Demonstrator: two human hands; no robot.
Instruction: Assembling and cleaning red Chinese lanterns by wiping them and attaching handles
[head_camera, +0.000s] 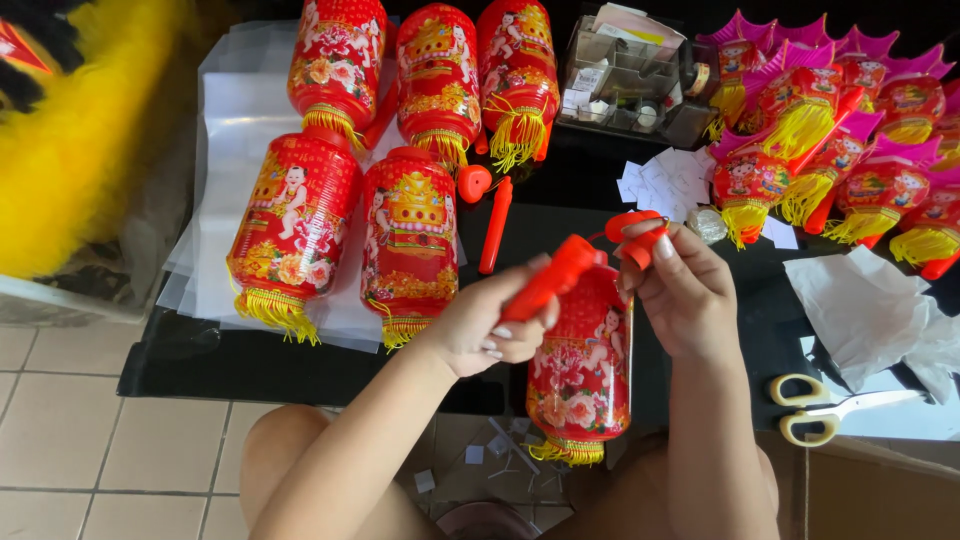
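At the centre of the frame the left hand (490, 325) is closed around a red handle stick (545, 280), its fingers (500, 345) curled tight on the lower end while the stick slants up to the right. The right hand (685, 295) sits just beside it, its fingers (655, 245) pinched shut on a small red cap (632, 225) at the stick's upper end. Below and between both hands hangs a red lantern (582, 375) printed with flowers and a child figure, its yellow fringe at the bottom over the edge of the black tabletop (250, 365).

In the upper left of the frame five finished lanterns (410, 235) of the same kind lie on clear plastic sheets (235, 110). A loose red stick (495, 225) and a round red cap (473, 181) lie to their right. Upper centre holds a clear organiser box (625, 75) with small white paper pieces (665, 180) in front of it. The upper right is filled with fan-shaped lanterns (830, 130), pink-edged with yellow tassels. At the right edge lie crumpled white paper (860, 305) and yellow-handled scissors (825, 410). A yellow furry mass (75, 140) fills the far upper left.
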